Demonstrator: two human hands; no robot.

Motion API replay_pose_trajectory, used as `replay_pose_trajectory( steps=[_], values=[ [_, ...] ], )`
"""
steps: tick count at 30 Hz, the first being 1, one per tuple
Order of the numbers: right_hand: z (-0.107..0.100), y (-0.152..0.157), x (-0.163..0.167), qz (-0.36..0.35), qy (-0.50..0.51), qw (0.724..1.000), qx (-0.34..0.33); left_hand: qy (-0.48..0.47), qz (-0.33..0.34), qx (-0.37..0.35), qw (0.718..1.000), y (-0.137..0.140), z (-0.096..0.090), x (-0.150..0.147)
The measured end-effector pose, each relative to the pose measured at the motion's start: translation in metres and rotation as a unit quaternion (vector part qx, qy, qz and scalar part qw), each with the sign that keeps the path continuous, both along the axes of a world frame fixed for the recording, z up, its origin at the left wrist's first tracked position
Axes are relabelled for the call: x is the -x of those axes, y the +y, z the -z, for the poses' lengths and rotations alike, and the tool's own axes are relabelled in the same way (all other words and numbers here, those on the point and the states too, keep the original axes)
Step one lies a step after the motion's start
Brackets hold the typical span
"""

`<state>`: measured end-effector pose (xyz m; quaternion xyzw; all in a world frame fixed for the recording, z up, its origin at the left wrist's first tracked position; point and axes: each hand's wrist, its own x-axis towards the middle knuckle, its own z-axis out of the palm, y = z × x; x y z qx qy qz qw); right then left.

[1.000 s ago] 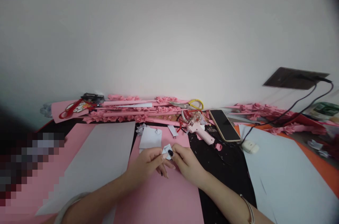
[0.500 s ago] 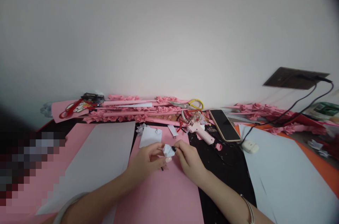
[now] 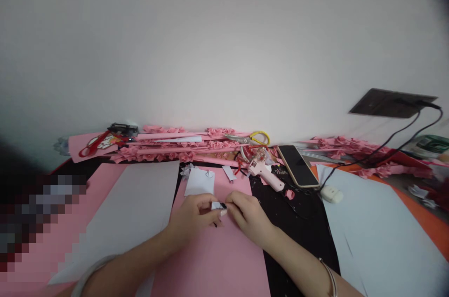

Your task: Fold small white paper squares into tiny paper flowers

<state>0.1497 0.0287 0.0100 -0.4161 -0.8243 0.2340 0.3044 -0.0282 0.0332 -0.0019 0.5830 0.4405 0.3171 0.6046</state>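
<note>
Between my two hands is a small piece of folded white paper, held low over the pink sheet. My left hand pinches it between thumb and fingers from the left. From the right, the closed fingertips of my right hand press on its edge. Parts of the folded paper are hidden behind the fingers. Just beyond my left hand lies a stack of white paper squares with a tiny folded scrap on it. A white paper strip rests to the right of that stack.
A pink glue gun, a phone and yellow-handled scissors lie at the back. Pink paper flower stems line the wall. White sheets lie right, another white sheet left. Black cables run from the socket.
Both hands have dipped slightly. The folded paper has turned and shows less of its white face, and my right fingers have curled further over its edge.
</note>
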Motion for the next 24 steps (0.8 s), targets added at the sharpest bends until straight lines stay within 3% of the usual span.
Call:
replay_pose_trajectory(
  steps=[7, 10, 24],
  values=[
    [0.002, 0.0, -0.001, 0.042, 0.1, 0.994, -0.004, -0.012, -0.025, 0.071, 0.997, 0.002, -0.008, 0.0],
    [0.001, -0.003, 0.0, 0.026, 0.113, 0.993, 0.005, -0.016, -0.041, 0.091, 0.995, 0.002, -0.011, -0.001],
    [-0.001, -0.006, 0.005, 0.001, 0.144, 0.985, 0.091, -0.02, -0.02, 0.073, 0.997, 0.003, -0.008, 0.001]
  ],
)
